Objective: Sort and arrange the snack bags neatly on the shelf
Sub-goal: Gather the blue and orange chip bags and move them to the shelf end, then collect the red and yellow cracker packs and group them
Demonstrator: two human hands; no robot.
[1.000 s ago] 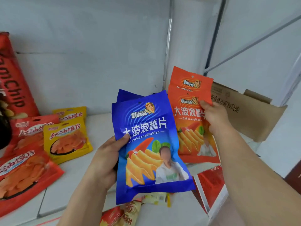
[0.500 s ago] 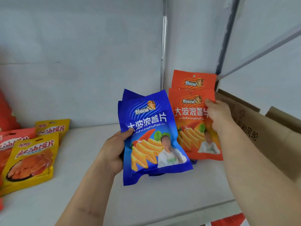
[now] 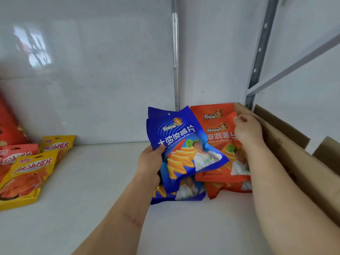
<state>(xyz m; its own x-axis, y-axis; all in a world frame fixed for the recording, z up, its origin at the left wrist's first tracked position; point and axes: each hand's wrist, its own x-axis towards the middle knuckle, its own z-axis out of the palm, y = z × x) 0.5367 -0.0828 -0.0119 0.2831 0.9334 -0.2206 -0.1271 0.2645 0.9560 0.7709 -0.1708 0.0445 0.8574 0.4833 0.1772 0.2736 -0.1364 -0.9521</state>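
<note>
blue snack bags (image 3: 181, 144): gripped along their left edge by the left hand (image 3: 150, 163), thumb on the front, lower ends on the white shelf (image 3: 95, 181). orange snack bags (image 3: 219, 137): just right of the blue, overlapped by them, right hand (image 3: 247, 130) curled over their upper right edge, beside a cardboard box (image 3: 287, 153). yellow snack bags (image 3: 27, 173): far left, well apart.

Pretty bright, soft even light, barely any shadows. Window glare on the glossy back wall (image 3: 33, 46), left edge smeared with blur.
</note>
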